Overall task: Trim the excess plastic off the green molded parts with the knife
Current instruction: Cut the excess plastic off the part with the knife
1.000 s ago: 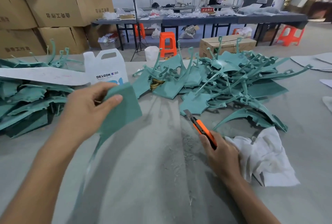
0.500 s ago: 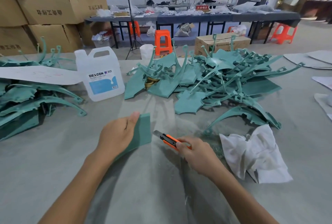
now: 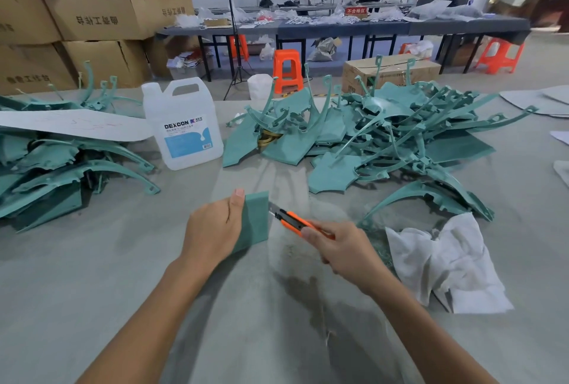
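Note:
My left hand [image 3: 214, 229] grips a flat green molded part [image 3: 255, 220] just above the grey table [image 3: 92, 276], thumb along its left edge. My right hand [image 3: 341, 248] holds an orange utility knife [image 3: 292, 220], whose blade tip touches the part's right edge. A big heap of green parts [image 3: 378, 140] lies behind on the right. A second stack of green parts [image 3: 55, 168] sits at the far left.
A white DEXCON jug [image 3: 181, 125] stands behind my left hand. A crumpled white cloth [image 3: 446, 263] lies right of my right hand. A white sheet [image 3: 70, 125] rests on the left stack. Cardboard boxes [image 3: 92, 14], orange stools and people fill the background.
My left hand lowered the green part from high at the left down to the table centre. My right hand swung the knife left until its blade met the part's right edge.

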